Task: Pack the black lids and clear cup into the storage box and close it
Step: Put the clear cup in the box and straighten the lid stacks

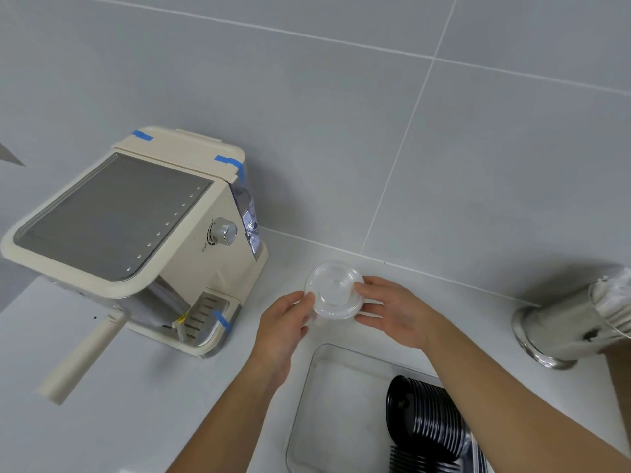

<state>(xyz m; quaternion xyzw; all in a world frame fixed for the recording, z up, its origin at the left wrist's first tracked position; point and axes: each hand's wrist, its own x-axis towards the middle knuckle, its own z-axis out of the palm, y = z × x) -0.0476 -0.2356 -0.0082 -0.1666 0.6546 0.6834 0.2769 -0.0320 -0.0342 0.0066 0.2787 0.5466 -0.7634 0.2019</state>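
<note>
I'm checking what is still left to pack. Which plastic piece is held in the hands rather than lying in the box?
The clear cup, held between left hand and right hand above the counter. The black lids already lie stacked inside the storage box.

the worktop (119, 421) lies bare at front left, open for passage. the coffee machine (136, 233) blocks the left, its handle (82, 356) jutting forward over the surface. the storage box (334, 404) is open on top; its left half is free, while stacked black lids (423, 418) fill the right side. a steel canister (560, 322) stands at the right, against the tiled wall (375, 114).
</note>
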